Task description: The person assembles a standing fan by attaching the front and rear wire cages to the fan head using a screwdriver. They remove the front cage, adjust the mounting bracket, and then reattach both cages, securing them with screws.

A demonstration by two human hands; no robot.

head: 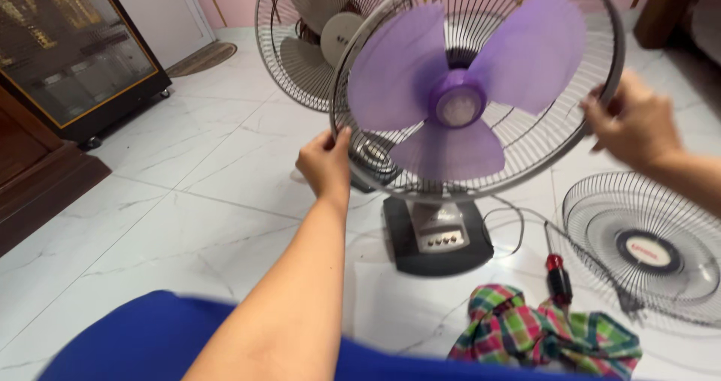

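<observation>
A table fan with translucent purple blades (458, 88) stands on a dark grey base (438, 238) on the floor in front of me. Its front grille is off and its rear wire guard (601, 103) rings the blades. My left hand (324, 163) grips the guard's rim on the left side. On the right side my right hand (635, 122), slightly blurred, holds the rim. The removed front grille (650, 249) lies flat on the floor at the right.
A second fan with pale blades (315, 28) stands behind. A red-handled screwdriver (557, 272) and a plaid cloth (544, 332) lie near the grille. A glass-fronted cabinet (71, 50) and dark wooden furniture (34, 185) stand at the left. White marble-look tiles cover the floor.
</observation>
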